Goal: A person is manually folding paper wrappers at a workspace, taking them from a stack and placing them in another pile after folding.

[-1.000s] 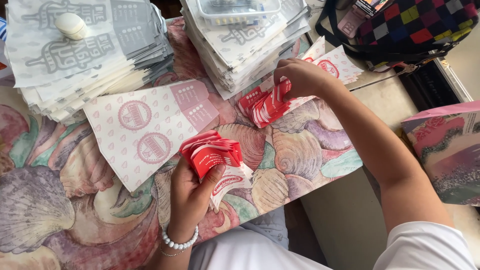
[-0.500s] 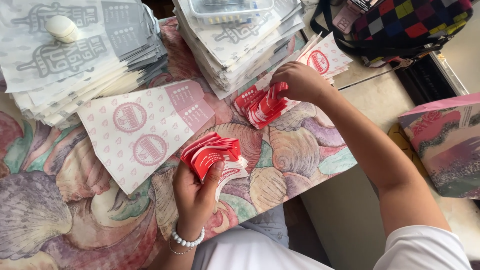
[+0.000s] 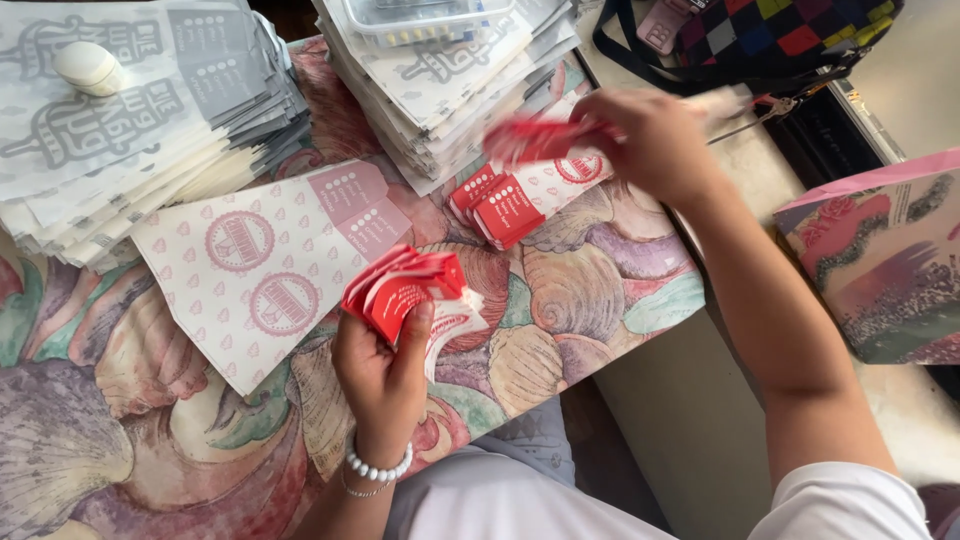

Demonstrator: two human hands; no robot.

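Two hands busy, your left hand [image 3: 385,365] gripping a bunch of red paper sleeves [image 3: 405,285] over the shell-print tablecloth [image 3: 590,300], your right hand [image 3: 655,140] pinching one blurry red sleeve [image 3: 535,140] above the small red pile [image 3: 500,205], beside the pink-print bags [image 3: 265,265]

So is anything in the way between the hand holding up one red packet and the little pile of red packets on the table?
Nothing visible. The right hand holds a blurred red packet in the air just above the small pile of red packets, with only open space between them.
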